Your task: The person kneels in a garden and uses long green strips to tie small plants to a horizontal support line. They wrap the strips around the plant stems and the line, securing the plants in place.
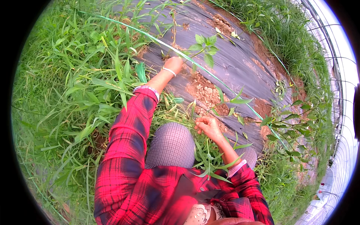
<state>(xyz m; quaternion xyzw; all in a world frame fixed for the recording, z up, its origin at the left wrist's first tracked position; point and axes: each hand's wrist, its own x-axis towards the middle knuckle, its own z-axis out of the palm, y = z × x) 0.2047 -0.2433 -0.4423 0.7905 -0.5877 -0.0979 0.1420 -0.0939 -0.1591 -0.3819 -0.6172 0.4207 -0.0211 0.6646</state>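
My left hand (173, 65) reaches forward to the base of a young leafy plant (207, 46), just under a taut green twine (149, 35). Its fingers are turned away from view, so their grip is hidden. Closer to my knees, my right hand (208, 127) hangs above grass with its fingers curled together; whether a thin stem lies between them is unclear. A bundle of green plastic string (141, 72) shows beside my left wrist, and more strands (178, 100) stick out on the forearm's other side.
Black plastic mulch film (233, 66) covers the bed, with crumbly soil (206, 91) on it. Tall grass (70, 78) crowds the left. Another leafy plant (298, 123) leans in at the right, before a white sheet wall (344, 112). A second string (270, 50) runs along the far side.
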